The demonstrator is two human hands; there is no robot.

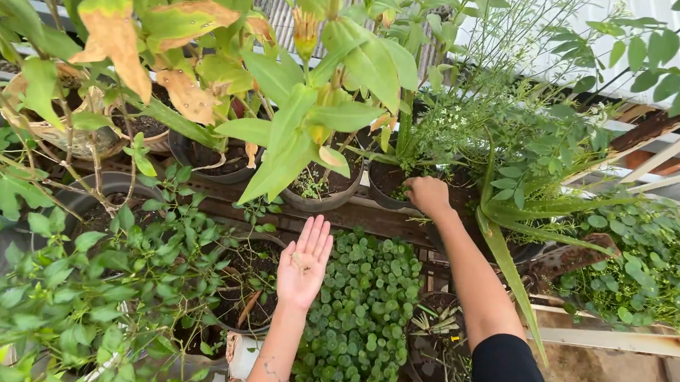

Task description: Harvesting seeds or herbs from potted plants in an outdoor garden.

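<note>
The fingers [412,189] of the right hand [428,196] were curled down into a dark pot [392,178], so their tips were hidden and whether they pinched anything could not be told. Small bits lay on the open left palm [304,261], too tiny to identify. Both arms ran out at the bottom edge. Broad green leaves [305,118] covered most of the pots behind. The white pot [243,356] below the left wrist was cut off.

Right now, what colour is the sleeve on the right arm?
Black; the sleeve shows in the head view, at the bottom of the frame.
</note>
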